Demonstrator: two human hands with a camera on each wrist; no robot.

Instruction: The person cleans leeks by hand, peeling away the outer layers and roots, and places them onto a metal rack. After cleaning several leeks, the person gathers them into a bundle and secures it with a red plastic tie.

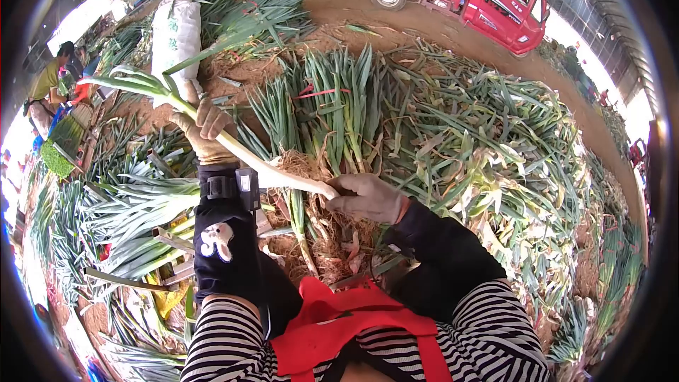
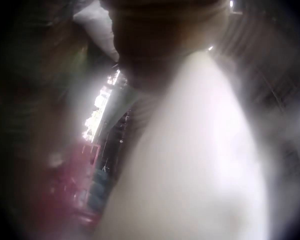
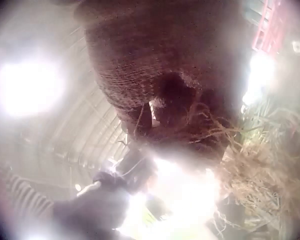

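Note:
A long green onion [image 1: 263, 168] slants across the front of the body, its green leaves at the upper left and its root end at the lower right. My gloved left hand [image 1: 205, 127] grips it where white stalk turns to green. At the root end, my gloved right hand [image 1: 371, 198] pinches the tip between thumb and fingers. In the left wrist view the white stalk [image 2: 205, 150] looms large and blurred. The right wrist view has the dark glove [image 3: 160, 55] with thin roots [image 3: 210, 127] hanging by the fingers. Beneath lie rooted green onions [image 1: 322, 237].
A bundle of green onions [image 1: 339, 99] bound with red tape lies ahead. Heaped leaves [image 1: 488, 134] spread to the right. A white sack [image 1: 175, 39] stands at the upper left, and a red cargo truck [image 1: 488, 0] at the back. A person [image 1: 48, 85] bends at far left.

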